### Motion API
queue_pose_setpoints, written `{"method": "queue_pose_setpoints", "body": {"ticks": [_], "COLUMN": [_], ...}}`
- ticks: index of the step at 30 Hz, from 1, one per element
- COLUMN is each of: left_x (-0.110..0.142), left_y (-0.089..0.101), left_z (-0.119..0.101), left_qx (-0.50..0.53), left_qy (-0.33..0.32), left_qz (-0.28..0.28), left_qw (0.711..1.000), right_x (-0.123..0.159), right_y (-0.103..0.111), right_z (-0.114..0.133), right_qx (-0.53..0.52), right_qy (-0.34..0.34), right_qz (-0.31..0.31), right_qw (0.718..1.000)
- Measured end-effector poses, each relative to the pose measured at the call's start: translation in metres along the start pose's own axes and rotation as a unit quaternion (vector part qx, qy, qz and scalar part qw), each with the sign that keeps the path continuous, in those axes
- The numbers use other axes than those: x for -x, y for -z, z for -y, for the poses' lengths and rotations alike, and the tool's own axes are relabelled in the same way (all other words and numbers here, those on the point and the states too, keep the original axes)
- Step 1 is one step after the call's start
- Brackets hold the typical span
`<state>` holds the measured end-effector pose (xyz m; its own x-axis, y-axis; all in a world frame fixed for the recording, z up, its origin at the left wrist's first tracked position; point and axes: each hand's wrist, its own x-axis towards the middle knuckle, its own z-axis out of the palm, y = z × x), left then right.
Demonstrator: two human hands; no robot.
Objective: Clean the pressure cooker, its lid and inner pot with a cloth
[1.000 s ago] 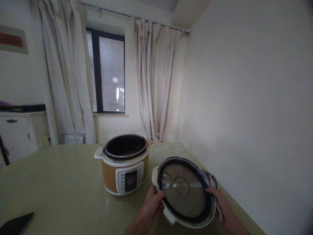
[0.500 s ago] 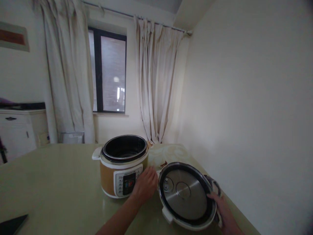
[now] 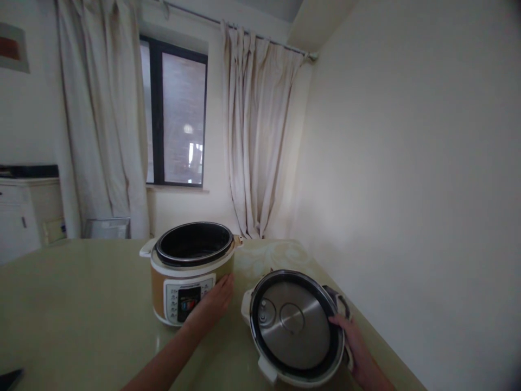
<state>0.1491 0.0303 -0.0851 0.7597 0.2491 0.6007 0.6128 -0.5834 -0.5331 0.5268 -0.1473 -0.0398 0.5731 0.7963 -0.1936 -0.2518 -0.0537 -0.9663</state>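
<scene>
My left hand (image 3: 220,296) lies flat against the right front side of an electric pressure cooker (image 3: 191,271), beside its control panel; the fingers are stretched out and grasp nothing. The cooker is uncovered, with a dark inner pot (image 3: 199,247) sitting in it. To the right, my right hand (image 3: 350,339) grips the rim of the cooker's round lid (image 3: 295,320), thumb over the edge and the other fingers hidden behind. The lid's metal underside, with its black sealing ring, is turned up towards me. A dark patterned cloth (image 3: 345,304) shows behind the lid, partly covered.
Both the cooker and the lid are over a pale green glossy table (image 3: 81,304). A wall (image 3: 407,190) runs along the table's right edge. A dark pointed object (image 3: 10,378) is at the lower left. Curtains (image 3: 260,136) and a window are behind.
My left hand has come away from beside the lid and now touches the cooker's side. The view has turned slightly right, so things sit further left. My right hand still holds the lid.
</scene>
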Motion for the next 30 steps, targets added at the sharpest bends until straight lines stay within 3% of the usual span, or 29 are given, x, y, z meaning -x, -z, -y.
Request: {"method": "queue_pose_setpoints", "body": {"ticks": [3, 6, 8, 10, 12, 15, 17, 19, 22, 26, 28, 30], "left_x": [0.018, 0.034, 0.041, 0.042, 0.034, 0.01, -0.006, -0.015, -0.017, -0.018, -0.022, -0.026], "left_y": [0.017, 0.036, 0.049, 0.062, 0.071, 0.077, 0.075, 0.073, 0.074, 0.085, 0.09, 0.092], "left_z": [0.021, 0.022, 0.005, -0.024, -0.058, -0.095, -0.104, -0.105, -0.102, -0.105, -0.109, -0.111], "left_qx": [0.063, 0.115, 0.166, 0.246, 0.357, 0.542, 0.609, 0.632, 0.658, 0.687, 0.693, 0.695], "left_qy": [0.006, 0.044, 0.12, 0.257, 0.429, 0.615, 0.673, 0.7, 0.698, 0.67, 0.664, 0.663], "left_qz": [0.022, 0.026, 0.012, -0.014, -0.038, -0.012, -0.001, -0.004, -0.022, -0.038, -0.036, -0.037], "left_qw": [0.998, 0.992, 0.979, 0.934, 0.829, 0.573, 0.42, 0.333, 0.282, 0.279, 0.278, 0.277], "right_x": [0.001, 0.004, 0.003, -0.003, -0.013, -0.027, -0.027, -0.017, 0.004, 0.017, 0.012, 0.004], "right_y": [-0.017, -0.038, -0.049, -0.055, -0.055, -0.049, -0.046, -0.048, -0.063, -0.095, -0.112, -0.129], "right_z": [0.0, 0.001, 0.003, 0.008, 0.016, 0.035, 0.048, 0.059, 0.068, 0.066, 0.059, 0.05], "right_qx": [-0.015, -0.026, -0.011, 0.014, 0.058, 0.222, 0.366, 0.476, 0.575, 0.662, 0.687, 0.681], "right_qy": [0.0, 0.017, 0.011, 0.014, 0.063, 0.201, 0.285, 0.347, 0.407, 0.386, 0.35, 0.34], "right_qz": [0.049, 0.085, 0.095, 0.103, 0.113, 0.094, 0.054, 0.035, 0.076, 0.212, 0.252, 0.251], "right_qw": [0.999, 0.996, 0.995, 0.994, 0.99, 0.95, 0.884, 0.807, 0.706, 0.607, 0.585, 0.597]}}
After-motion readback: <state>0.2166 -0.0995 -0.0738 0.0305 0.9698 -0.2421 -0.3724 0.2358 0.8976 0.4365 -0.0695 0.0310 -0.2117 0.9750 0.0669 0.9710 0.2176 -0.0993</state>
